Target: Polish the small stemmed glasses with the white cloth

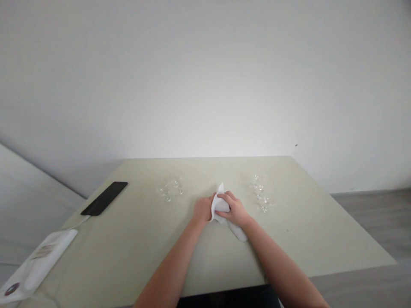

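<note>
A white cloth (222, 206) is bunched between my two hands above the near middle of the table, with one end hanging down toward my right forearm. My right hand (236, 210) is closed around it, thumb and fingers curled over the fabric. On the other side, my left hand (202, 209) is closed against the cloth; its fingers are mostly covered, and whatever it grips is hidden. Small clear glass-like pieces (171, 188) lie in a group left of my hands. A second group of clear pieces (261, 194) lies to the right. Their exact shape is hard to make out.
On the left of the pale table (135, 256) lies a black phone or tablet (104, 199) with a white cable. Near the left edge is a white pack-like object (41, 261). A plain wall (205, 85) stands behind the table's far edge.
</note>
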Demonstrator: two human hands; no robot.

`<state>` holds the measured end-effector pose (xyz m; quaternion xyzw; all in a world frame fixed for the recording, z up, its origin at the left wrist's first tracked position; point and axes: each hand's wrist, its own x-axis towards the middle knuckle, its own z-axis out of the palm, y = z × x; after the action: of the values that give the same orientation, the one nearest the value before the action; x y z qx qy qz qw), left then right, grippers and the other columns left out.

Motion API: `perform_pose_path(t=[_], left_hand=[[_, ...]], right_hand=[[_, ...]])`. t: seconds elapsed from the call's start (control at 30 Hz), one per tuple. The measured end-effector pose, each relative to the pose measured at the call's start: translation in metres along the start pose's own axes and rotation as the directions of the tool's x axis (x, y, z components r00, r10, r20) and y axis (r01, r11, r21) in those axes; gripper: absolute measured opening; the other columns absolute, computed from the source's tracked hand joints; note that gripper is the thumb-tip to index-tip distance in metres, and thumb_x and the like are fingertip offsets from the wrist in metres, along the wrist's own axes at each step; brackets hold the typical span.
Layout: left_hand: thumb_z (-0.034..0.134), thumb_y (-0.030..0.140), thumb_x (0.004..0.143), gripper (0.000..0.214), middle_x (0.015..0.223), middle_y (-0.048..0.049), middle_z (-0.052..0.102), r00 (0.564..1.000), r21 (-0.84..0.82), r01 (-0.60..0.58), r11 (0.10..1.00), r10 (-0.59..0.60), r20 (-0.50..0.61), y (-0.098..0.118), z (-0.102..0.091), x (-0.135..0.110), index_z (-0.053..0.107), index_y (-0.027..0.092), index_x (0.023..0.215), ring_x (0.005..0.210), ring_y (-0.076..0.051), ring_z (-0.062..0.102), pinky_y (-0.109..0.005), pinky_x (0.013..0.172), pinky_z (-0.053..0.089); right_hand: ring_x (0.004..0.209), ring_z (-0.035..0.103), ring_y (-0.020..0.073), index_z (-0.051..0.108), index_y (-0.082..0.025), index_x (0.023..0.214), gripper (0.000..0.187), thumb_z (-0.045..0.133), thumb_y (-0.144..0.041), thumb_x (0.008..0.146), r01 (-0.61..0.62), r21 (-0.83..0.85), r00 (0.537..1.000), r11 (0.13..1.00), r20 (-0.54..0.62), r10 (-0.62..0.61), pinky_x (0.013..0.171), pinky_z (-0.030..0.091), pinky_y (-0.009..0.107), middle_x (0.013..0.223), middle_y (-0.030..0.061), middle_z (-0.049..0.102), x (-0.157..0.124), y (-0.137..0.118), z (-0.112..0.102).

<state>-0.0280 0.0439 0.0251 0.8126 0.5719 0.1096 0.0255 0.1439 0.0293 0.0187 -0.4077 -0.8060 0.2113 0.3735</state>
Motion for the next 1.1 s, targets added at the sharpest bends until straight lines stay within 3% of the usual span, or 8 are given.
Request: perform_pose_path(t=[0.2,0.33,0.43,0.5,0.6,0.73,0.97,1.1], left_hand=[[0.054,0.03,0.087,0.018,0.074,-0.0031,0.068,0.985,-0.185,0.14,0.973,-0.156,-0.074,0.003,0.002,-0.001,0.056,0.017,0.101,0.068,-0.018,0.066,-0.022,0.054,0.035],[0.054,0.023,0.085,0.011,0.083,-0.0024,0.069,0.972,-0.423,0.134,0.896,-0.201,-0.119,-0.003,0.004,0.003,0.053,0.02,0.096,0.076,-0.016,0.066,-0.021,0.059,0.038],[0.053,0.025,0.087,0.015,0.082,-0.0025,0.07,0.976,-0.329,0.107,0.938,-0.162,-0.145,-0.007,0.004,0.004,0.053,0.02,0.102,0.075,-0.017,0.065,-0.023,0.061,0.039],[0.052,0.023,0.087,0.014,0.08,-0.0042,0.069,0.983,-0.192,0.051,0.98,-0.083,-0.165,-0.007,0.004,0.004,0.056,0.02,0.1,0.077,-0.019,0.064,-0.026,0.067,0.041],[0.049,0.019,0.089,0.011,0.084,-0.0074,0.066,0.971,-0.039,-0.138,0.99,0.127,-0.202,-0.006,0.003,0.002,0.058,0.018,0.095,0.087,-0.022,0.061,-0.032,0.079,0.041],[0.046,0.018,0.091,0.013,0.089,-0.0073,0.064,0.909,0.075,-0.339,0.938,0.347,-0.23,-0.002,0.0,-0.003,0.056,0.019,0.098,0.09,-0.023,0.057,-0.037,0.083,0.04],[0.046,0.011,0.088,0.018,0.092,-0.0069,0.064,0.905,0.11,-0.358,0.927,0.373,-0.203,-0.003,0.003,-0.003,0.055,0.019,0.101,0.092,-0.023,0.055,-0.037,0.084,0.039],[0.047,0.013,0.088,0.015,0.09,-0.0065,0.064,0.913,0.082,-0.332,0.94,0.342,-0.223,-0.004,0.003,-0.002,0.056,0.02,0.098,0.09,-0.023,0.056,-0.037,0.084,0.039]], right_hand=[[0.122,0.047,0.0253,0.046,-0.028,0.134,0.062,0.071,-0.026,0.078,0.024,0.163,0.989,0.986,-0.15,0.001,0.104,0.038,0.038,0.128,0.0089,0.046,0.001,-0.006,0.007],[0.116,0.05,0.0252,0.042,-0.024,0.138,0.059,0.061,-0.044,0.085,-0.059,0.354,0.989,0.933,-0.104,0.102,0.095,0.044,0.035,0.128,0.0095,0.05,0.001,-0.007,0.003],[0.098,0.057,0.0203,0.042,-0.024,0.135,0.045,0.039,-0.047,0.096,-0.172,0.535,0.976,0.827,-0.024,0.218,0.08,0.049,0.029,0.115,0.006,0.058,0.001,-0.002,0.002],[0.09,0.057,0.0187,0.047,-0.023,0.127,0.043,0.053,-0.043,0.089,-0.194,0.59,0.977,0.784,0.048,0.205,0.074,0.048,0.027,0.106,0.004,0.06,0.002,0.003,0.002],[0.078,0.054,0.0153,0.054,-0.02,0.111,0.046,0.072,-0.03,0.07,-0.214,0.563,0.977,0.798,0.109,0.185,0.068,0.045,0.023,0.092,-0.0001,0.059,0.002,0.011,0.005],[0.072,0.051,0.0148,0.059,-0.017,0.084,0.015,0.063,-0.026,0.073,-0.206,0.454,0.977,0.867,0.05,0.206,0.068,0.043,0.025,0.076,-0.0015,0.058,0.002,0.016,0.009],[0.063,0.05,0.0153,0.06,-0.016,0.066,0.016,0.061,-0.029,0.075,-0.176,0.284,0.984,0.942,0.055,0.168,0.062,0.042,0.026,0.067,0.0011,0.059,0.002,0.01,0.01],[0.056,0.044,0.0131,0.052,-0.018,0.058,0.02,0.056,-0.024,0.077,-0.163,0.245,0.987,0.956,0.028,0.161,0.056,0.037,0.024,0.057,-0.0015,0.051,0.002,0.01,0.011]])
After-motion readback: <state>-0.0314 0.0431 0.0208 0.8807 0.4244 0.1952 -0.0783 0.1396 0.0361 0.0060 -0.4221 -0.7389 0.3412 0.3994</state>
